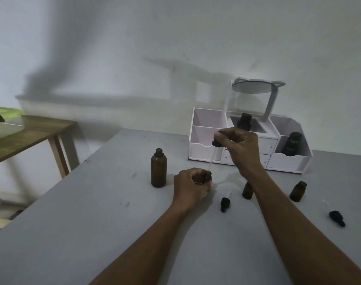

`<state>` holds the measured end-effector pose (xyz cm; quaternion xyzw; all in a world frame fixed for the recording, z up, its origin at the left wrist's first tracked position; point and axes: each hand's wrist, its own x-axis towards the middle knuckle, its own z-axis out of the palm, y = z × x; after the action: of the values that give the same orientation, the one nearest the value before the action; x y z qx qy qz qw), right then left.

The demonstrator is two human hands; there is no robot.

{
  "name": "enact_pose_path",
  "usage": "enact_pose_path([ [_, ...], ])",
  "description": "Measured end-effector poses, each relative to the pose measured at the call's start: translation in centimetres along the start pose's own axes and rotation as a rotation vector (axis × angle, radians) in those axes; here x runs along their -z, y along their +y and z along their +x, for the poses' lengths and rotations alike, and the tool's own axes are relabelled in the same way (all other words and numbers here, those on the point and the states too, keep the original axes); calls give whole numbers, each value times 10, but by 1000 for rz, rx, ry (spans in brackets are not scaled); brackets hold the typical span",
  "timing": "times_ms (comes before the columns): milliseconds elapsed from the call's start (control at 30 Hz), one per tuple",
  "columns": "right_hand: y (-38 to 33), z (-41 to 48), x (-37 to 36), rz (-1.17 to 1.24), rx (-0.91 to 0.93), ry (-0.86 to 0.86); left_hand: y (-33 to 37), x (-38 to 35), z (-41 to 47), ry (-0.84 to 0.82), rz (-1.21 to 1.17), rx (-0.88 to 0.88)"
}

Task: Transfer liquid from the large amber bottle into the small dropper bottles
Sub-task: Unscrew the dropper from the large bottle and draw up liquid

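Note:
The large amber bottle stands uncapped on the grey table, left of my hands. My left hand is wrapped around a small amber dropper bottle that rests on the table, only its neck showing. My right hand pinches the black bulb of a dropper, whose clear glass tube slants down to that bottle's mouth. Two more small amber bottles stand uncapped to the right. Two loose black dropper caps lie on the table.
A white desk organizer with a round mirror stands at the back against the wall; dark bottles sit in its compartments. A wooden side table with a green-lidded box stands at the left, apart from the grey table.

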<state>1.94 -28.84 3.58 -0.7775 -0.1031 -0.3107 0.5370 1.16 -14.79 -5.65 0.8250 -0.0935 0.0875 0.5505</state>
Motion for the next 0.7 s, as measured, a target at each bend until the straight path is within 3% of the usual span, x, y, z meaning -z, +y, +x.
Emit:
enact_pose_path([
  [267,-14,4,3,44,64,50,11,47,-32,45,-13,-86],
  [433,-35,3,-3,126,130,66,-5,105,-53,219,17,-171],
  [567,-53,2,-21,191,157,48,-26,132,-42,341,28,-92],
  [700,-63,7,-45,273,131,57,-34,135,-17,252,-19,3],
])
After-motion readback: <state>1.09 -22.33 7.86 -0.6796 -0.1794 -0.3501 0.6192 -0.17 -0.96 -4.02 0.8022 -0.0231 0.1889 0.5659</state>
